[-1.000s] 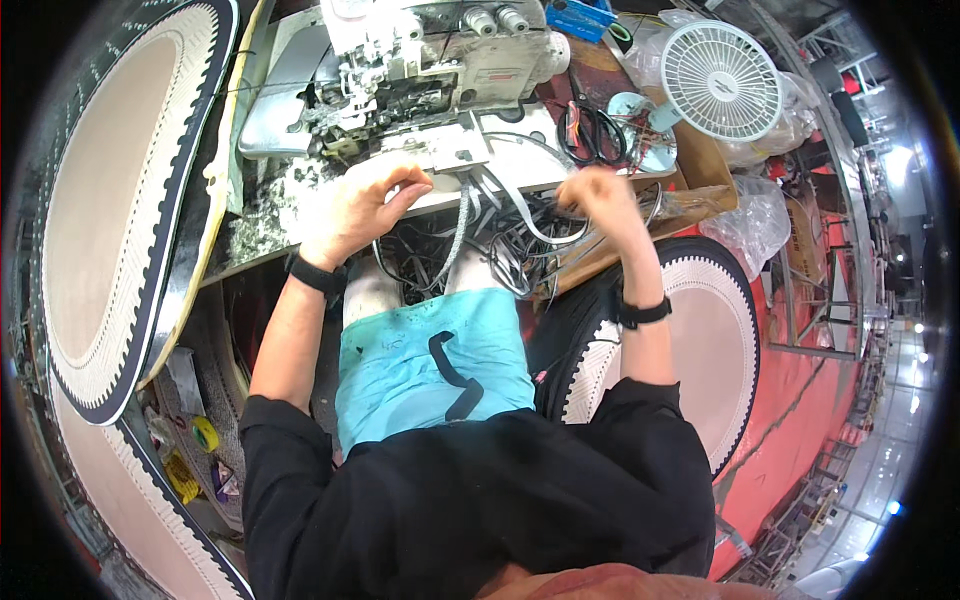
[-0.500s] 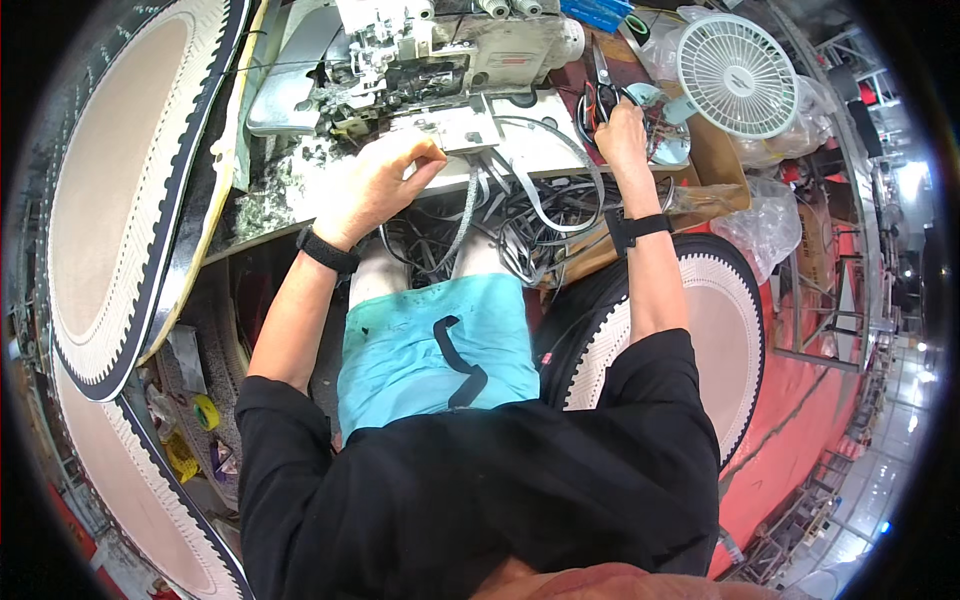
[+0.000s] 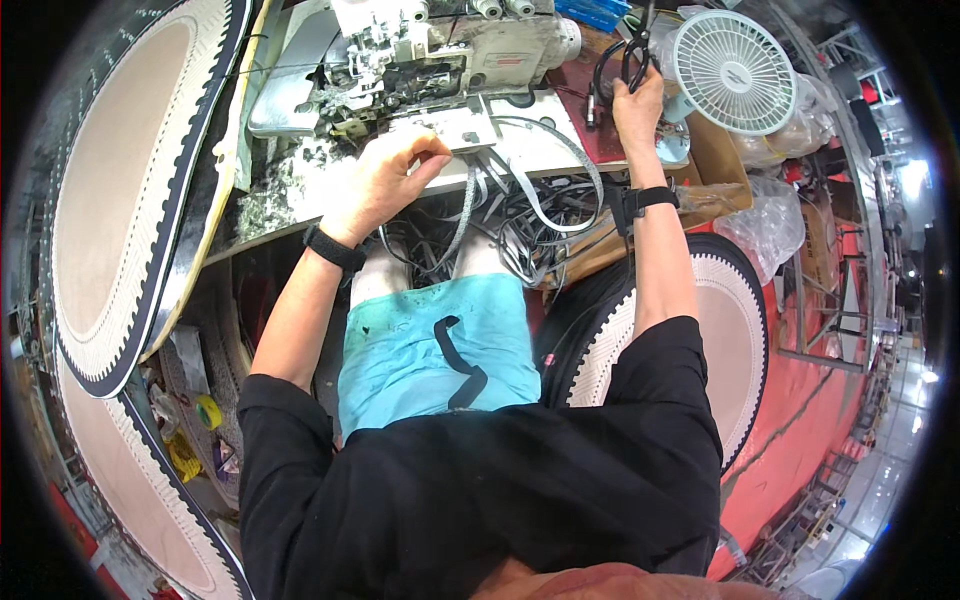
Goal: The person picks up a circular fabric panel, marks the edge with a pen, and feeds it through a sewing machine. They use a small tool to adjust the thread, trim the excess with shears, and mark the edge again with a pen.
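Observation:
My left hand (image 3: 388, 180) rests loosely curled on the front edge of the sewing table, fingers on a grey strap (image 3: 470, 190) that hangs off the white machine bed (image 3: 450, 125). The sewing machine (image 3: 440, 45) stands just beyond it. My right hand (image 3: 637, 100) is raised at the right, closed around the handles of black scissors (image 3: 628, 55), close to a small white fan (image 3: 735, 70). A tangle of grey and black straps (image 3: 520, 225) hangs between my arms over my knees.
Large oval beige mats with dark toothed borders lie at the left (image 3: 110, 200) and at the right by my thigh (image 3: 720, 330). Thread scraps (image 3: 275, 185) litter the table's left part. A clear plastic bag (image 3: 765, 225) sits at the right, above a red floor (image 3: 800, 420).
My right hand has risen from the strap tangle up to the right and taken hold of the black scissors near the fan. My left hand stayed at the machine bed's edge.

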A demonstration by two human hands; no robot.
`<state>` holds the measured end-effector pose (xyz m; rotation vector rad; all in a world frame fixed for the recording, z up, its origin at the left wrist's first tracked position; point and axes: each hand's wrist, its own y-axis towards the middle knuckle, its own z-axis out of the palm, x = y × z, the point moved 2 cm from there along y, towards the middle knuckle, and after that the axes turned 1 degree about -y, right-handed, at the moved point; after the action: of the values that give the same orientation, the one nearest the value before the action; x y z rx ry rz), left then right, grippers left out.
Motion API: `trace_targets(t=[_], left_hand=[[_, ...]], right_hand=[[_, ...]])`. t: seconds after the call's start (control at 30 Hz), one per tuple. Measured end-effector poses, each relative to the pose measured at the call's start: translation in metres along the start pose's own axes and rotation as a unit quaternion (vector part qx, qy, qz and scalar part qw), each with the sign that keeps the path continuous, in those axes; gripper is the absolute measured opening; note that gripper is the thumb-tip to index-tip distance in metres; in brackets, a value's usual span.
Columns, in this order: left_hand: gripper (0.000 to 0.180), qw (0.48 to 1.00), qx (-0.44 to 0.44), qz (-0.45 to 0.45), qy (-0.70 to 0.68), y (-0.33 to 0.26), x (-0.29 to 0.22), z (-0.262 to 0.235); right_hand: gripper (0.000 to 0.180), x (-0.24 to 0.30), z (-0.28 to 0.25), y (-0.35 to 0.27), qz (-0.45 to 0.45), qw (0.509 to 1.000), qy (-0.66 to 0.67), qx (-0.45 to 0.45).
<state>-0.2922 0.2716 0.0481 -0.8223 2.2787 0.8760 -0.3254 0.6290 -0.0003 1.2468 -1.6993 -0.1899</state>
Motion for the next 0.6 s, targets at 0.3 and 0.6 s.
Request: trace_targets(t=[0.3,0.6], left_hand=[[0.009,0.998,-0.052,-0.019,0.005,0.002,0.007,-0.016],[0.009,0.997,-0.069,-0.022,0.019,-0.004,0.005,-0.018]], right_hand=[[0.061,0.084,-0.054,-0.131,0.343,0.707,0.505,0.357],[0.074,0.161,-0.055,-0.217,0.34,0.472,0.583,0.567]])
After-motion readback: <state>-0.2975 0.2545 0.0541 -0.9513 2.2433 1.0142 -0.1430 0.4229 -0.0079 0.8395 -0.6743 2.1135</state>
